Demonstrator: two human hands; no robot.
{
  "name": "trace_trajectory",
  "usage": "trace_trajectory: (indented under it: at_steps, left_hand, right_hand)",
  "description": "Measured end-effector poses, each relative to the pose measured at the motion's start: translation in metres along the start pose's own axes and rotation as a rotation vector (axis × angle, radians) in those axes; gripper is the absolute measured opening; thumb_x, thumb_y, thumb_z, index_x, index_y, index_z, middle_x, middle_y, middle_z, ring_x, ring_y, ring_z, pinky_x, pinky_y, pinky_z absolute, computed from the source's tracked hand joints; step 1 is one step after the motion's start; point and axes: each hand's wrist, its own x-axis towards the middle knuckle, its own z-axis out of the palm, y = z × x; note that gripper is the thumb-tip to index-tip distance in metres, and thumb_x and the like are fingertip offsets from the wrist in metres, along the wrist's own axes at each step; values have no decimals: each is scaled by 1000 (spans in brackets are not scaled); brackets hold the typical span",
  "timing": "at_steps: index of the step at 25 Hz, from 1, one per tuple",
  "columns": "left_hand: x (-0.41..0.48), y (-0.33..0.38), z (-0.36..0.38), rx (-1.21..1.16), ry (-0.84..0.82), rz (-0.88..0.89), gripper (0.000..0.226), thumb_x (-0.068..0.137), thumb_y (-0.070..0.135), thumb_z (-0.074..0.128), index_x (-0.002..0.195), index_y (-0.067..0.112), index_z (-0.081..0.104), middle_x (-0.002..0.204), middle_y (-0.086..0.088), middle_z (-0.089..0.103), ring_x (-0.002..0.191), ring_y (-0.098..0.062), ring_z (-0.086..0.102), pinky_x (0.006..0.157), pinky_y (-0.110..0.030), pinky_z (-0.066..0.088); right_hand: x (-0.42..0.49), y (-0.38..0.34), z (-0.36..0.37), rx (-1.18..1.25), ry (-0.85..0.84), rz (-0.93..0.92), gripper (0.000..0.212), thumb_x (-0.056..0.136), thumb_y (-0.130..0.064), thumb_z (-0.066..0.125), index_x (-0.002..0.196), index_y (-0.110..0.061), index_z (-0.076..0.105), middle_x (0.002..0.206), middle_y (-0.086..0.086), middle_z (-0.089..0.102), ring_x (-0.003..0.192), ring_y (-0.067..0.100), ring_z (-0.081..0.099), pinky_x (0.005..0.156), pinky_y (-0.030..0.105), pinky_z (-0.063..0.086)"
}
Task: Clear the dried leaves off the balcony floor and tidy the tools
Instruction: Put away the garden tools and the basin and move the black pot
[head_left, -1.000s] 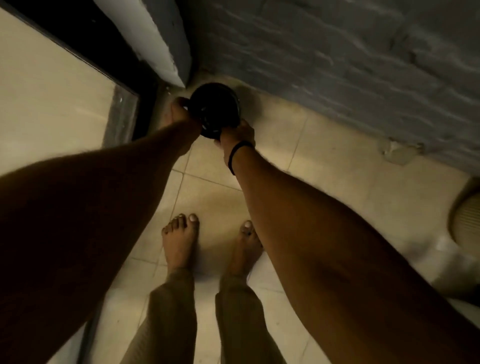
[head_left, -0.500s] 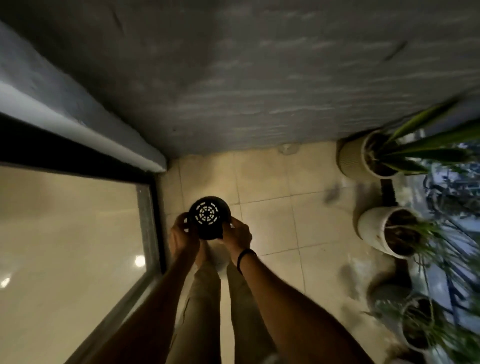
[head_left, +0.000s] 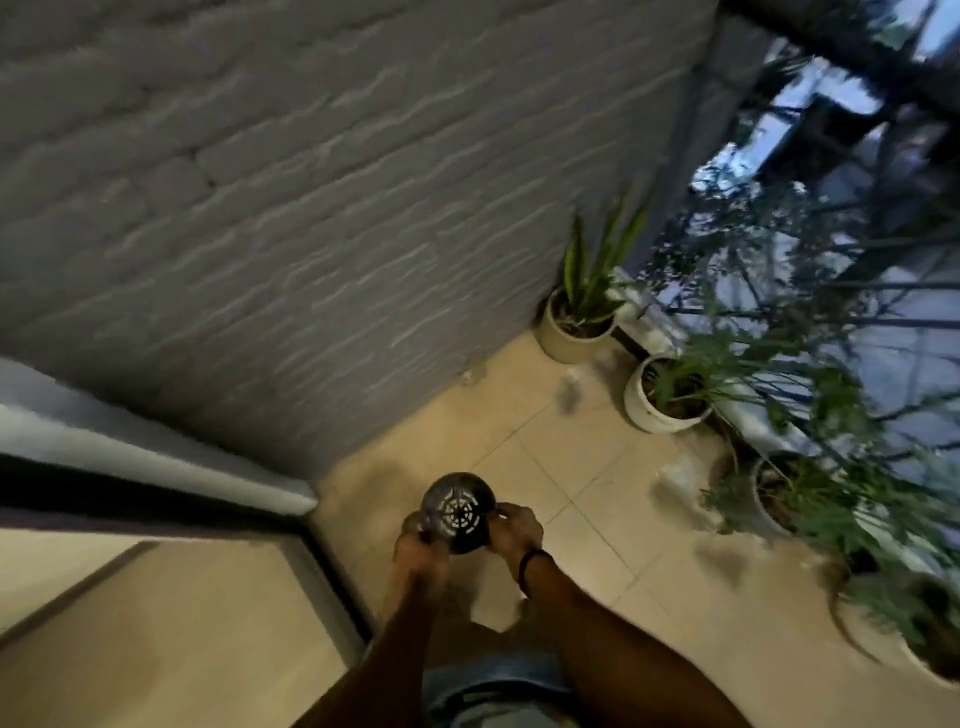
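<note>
Since half a second ago my view has swung up and right, so more of the grey brick wall (head_left: 311, 208) and the potted plants (head_left: 657, 408) along the railing now show. The black slotted pot (head_left: 457, 512) stays between both hands, above the tiled floor (head_left: 597, 519) near the glass door (head_left: 156, 634), with its perforated base facing me. The left hand (head_left: 418, 553) grips its lower left side, fingers curled. The right hand (head_left: 511, 527) pinches the right edge, with a black wristband (head_left: 532, 564) behind it. Frame blurred.

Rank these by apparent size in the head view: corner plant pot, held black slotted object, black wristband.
Corner plant pot and black slotted object: look alike, the object nearer the camera, unranked.
Black wristband: smallest.
</note>
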Motion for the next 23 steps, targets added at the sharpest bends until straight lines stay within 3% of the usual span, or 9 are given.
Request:
trace_trajectory:
  at_steps: [2, 4, 6, 7, 10, 13, 16, 21, 23]
  left_hand:
    - [-26, 14, 24, 122, -54, 44, 33, 91, 18, 63, 123, 10, 63, 111, -13, 70, 100, -33, 65, 80, -30, 47]
    - [-46, 27, 55, 237, -111, 75, 32, 90, 14, 63, 122, 10, 65, 114, -16, 71, 103, -35, 65, 84, -35, 52]
    - [-72, 40, 93, 337, -140, 139, 30, 91, 13, 63, 120, 9, 67, 116, -19, 70, 105, -37, 65, 85, -36, 51]
    - [-86, 47, 109, 380, -171, 172, 30, 91, 14, 64, 120, 8, 66, 117, -20, 70, 106, -37, 64, 84, -36, 50]
    - [-128, 70, 167, 466, -309, 256, 33, 90, 13, 66, 122, 7, 64, 118, -20, 69, 108, -38, 64, 77, -30, 45]
    - [-173, 90, 232, 621, -440, 406, 30, 91, 13, 63, 120, 10, 65, 118, -19, 69, 107, -38, 64, 81, -35, 49]
    - [-212, 98, 288, 753, -571, 559, 28, 93, 14, 60, 120, 12, 65, 118, -19, 70, 107, -37, 64, 85, -37, 52]
    - [-263, 110, 372, 975, -803, 748, 26, 94, 16, 60, 120, 14, 65, 121, -18, 68, 111, -37, 63, 82, -32, 48]
    - [-279, 119, 406, 1040, -868, 813, 27, 95, 16, 60, 121, 14, 65, 122, -18, 68, 112, -36, 63, 80, -31, 47]
  right_hand:
    - [-15, 31, -39, 77, 31, 26, 23, 90, -21, 59, 106, -13, 75, 89, 9, 75, 81, 27, 72, 80, 40, 60]
    - [-21, 63, -78, 85, 5, 68, 20, 90, -17, 58, 101, -9, 73, 86, 8, 73, 71, 21, 70, 70, 33, 61]
    - [-27, 93, -122, 88, -6, 103, 20, 88, -18, 58, 98, -7, 72, 87, 7, 72, 69, 19, 68, 63, 29, 59]
    - [-33, 105, -143, 93, 20, 108, 17, 87, -18, 58, 87, -9, 72, 83, 7, 73, 70, 21, 69, 62, 29, 58]
    - [-51, 145, -203, 172, 163, 139, 21, 85, -19, 57, 65, -15, 63, 67, 4, 66, 63, 19, 62, 51, 22, 44]
    - [-66, 198, -251, 360, 307, 235, 18, 86, -23, 60, 77, -11, 71, 71, 7, 63, 68, 23, 59, 56, 26, 41]
    - [-79, 248, -284, 545, 427, 348, 22, 85, -23, 62, 89, -7, 76, 78, 10, 68, 76, 27, 65, 62, 31, 48]
    - [-89, 307, -328, 716, 505, 499, 17, 82, -21, 64, 91, -11, 75, 97, 12, 74, 95, 29, 69, 65, 29, 49]
    - [-91, 320, -348, 805, 532, 541, 17, 79, -24, 64, 88, -12, 71, 91, 11, 72, 86, 27, 69, 75, 34, 58]
